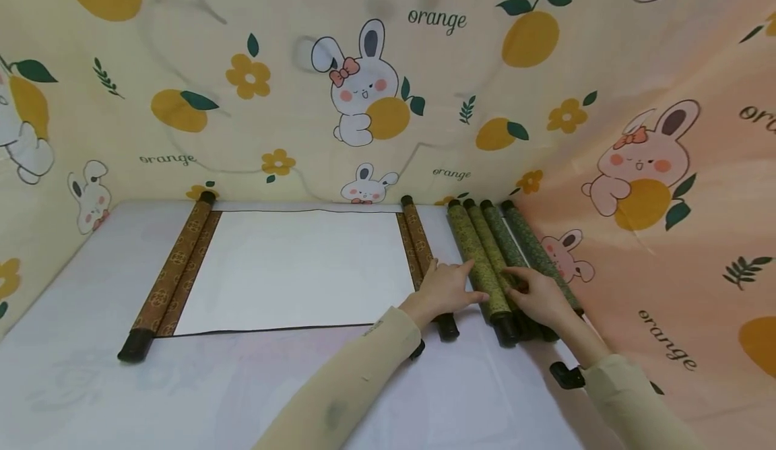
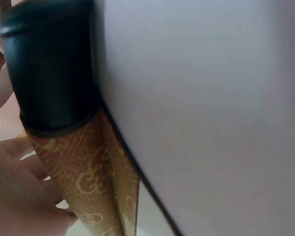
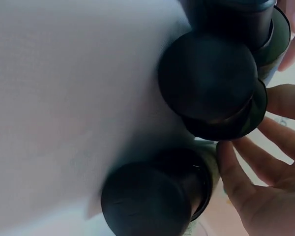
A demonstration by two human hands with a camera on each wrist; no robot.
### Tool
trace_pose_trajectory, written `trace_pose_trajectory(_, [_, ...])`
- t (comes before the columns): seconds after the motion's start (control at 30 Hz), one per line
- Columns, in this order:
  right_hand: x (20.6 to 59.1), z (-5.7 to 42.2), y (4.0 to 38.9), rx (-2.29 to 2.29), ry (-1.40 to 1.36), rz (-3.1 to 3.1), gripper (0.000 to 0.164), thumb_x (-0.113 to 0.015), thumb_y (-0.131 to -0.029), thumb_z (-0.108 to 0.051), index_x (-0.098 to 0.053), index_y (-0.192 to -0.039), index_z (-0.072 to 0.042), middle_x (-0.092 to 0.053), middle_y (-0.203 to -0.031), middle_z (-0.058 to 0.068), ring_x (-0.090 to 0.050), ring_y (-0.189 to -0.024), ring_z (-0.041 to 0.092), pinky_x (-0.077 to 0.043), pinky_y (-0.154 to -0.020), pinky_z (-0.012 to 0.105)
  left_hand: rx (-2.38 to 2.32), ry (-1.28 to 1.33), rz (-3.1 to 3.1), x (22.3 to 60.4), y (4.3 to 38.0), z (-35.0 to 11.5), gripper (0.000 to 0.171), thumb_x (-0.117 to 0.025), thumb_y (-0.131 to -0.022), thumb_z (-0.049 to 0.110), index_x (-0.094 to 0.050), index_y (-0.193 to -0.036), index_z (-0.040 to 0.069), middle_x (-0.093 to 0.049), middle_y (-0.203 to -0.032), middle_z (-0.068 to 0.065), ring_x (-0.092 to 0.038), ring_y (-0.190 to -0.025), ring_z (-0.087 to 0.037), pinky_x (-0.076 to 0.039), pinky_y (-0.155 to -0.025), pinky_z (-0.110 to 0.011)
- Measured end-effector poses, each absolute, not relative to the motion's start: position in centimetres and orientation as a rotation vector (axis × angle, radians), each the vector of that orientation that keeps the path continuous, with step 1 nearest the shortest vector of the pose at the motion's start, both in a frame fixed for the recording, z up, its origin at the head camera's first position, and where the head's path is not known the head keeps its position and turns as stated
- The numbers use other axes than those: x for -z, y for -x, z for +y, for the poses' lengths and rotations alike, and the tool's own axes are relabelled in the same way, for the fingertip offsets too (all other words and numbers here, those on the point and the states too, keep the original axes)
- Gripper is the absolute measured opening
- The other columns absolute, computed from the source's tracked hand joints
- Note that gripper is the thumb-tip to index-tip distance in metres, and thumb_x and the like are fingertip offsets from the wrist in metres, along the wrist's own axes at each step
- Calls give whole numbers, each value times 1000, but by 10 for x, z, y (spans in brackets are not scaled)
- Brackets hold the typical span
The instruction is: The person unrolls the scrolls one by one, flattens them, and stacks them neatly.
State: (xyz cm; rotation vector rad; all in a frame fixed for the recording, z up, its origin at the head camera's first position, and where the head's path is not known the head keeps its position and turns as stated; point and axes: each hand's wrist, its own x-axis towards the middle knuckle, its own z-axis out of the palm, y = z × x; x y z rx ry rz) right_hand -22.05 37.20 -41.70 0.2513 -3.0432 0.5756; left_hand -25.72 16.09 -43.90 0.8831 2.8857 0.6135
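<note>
A yellow-green patterned scroll (image 1: 475, 254) with black end knobs lies as two rolls side by side at the right of the table. My left hand (image 1: 444, 288) touches its left roll with extended thumb and finger. At the right roll, my right hand (image 1: 539, 295) holds on with bent fingers, which also show beside a black end knob (image 3: 206, 73) in the right wrist view. Left of my hands, a brown patterned scroll (image 1: 172, 275) is spread flat around a white sheet (image 1: 303, 268). Its black end knob (image 2: 51, 69) fills the left wrist view's upper left.
Two dark green rolls (image 1: 542, 258) lie against the right side, beside the yellow-green scroll. Fabric printed with rabbits and oranges forms the back wall (image 1: 273, 120) and the right wall (image 1: 697, 268). A white cloth (image 1: 182, 403) covers the table.
</note>
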Motion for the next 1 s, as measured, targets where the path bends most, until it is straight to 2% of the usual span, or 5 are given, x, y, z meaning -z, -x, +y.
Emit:
trace_pose_trajectory(0.17, [413,365,221,-563,-238,-3068,45,-60,-92,-16,-52,-135,-9,-61,-83,10,-50,-59,17,-39,-51,33,-608,-885,2897,438,256,164,81,-49,-83,70,-34,-148,23,-63,-122,7,-56,-117,-24,-19,-112,-54])
trace_pose_trajectory(0.3, [413,363,222,-612,-248,-3082,47,-59,-92,-14,-50,-137,-8,-63,-93,17,-46,-49,17,-38,-47,32,-569,-862,2896,437,253,166,82,-48,-83,71,-33,-148,24,-63,-123,6,-56,-118,-24,-18,-112,-54])
trace_pose_trajectory(0.5, [414,367,223,-658,-251,-3088,48,-60,-92,-16,-49,-138,-8,-61,-115,22,-63,-80,27,-49,-61,39,-523,-809,2886,438,252,168,84,-45,-82,74,-29,-150,29,-59,-128,8,-50,-125,-24,-14,-113,-53])
trace_pose_trajectory(0.63, [415,371,222,-738,-220,-3118,50,-58,-94,-21,-45,-141,-8,-57,-124,25,-58,-108,40,-51,-79,50,-527,-811,2880,438,253,169,84,-44,-81,75,-29,-150,29,-59,-128,7,-49,-125,-24,-14,-114,-52])
trace_pose_trajectory(1.0, [417,374,222,-821,-185,-3131,54,-60,-94,-29,-44,-143,-15,-51,-134,24,-48,-121,42,-42,-90,59,-617,-797,2816,441,256,168,83,-49,-81,73,-29,-149,29,-57,-131,9,-48,-127,-24,-13,-114,-50])
